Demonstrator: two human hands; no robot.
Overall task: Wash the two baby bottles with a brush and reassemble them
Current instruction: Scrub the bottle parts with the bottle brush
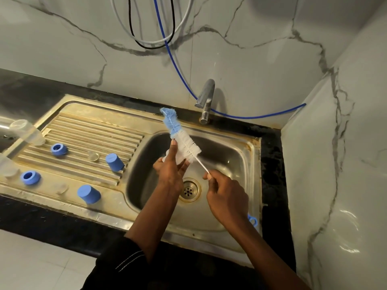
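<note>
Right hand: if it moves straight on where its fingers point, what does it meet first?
Probably the white bristles of the brush, then the left hand just beyond; depth is unclear.

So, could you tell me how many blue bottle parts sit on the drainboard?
4: a back ring, a front-left ring, a rear cap by the basin, a front cap. Others may be hidden.

Soft, dim indoor light falls from above on the steel sink (pixel 188 233), its rim dully shining. White glare streaks the marble wall (pixel 345 233) at lower right. The brush (pixel 185 144) at centre is sharp; frame edges bow, and the far left blurs.
</note>
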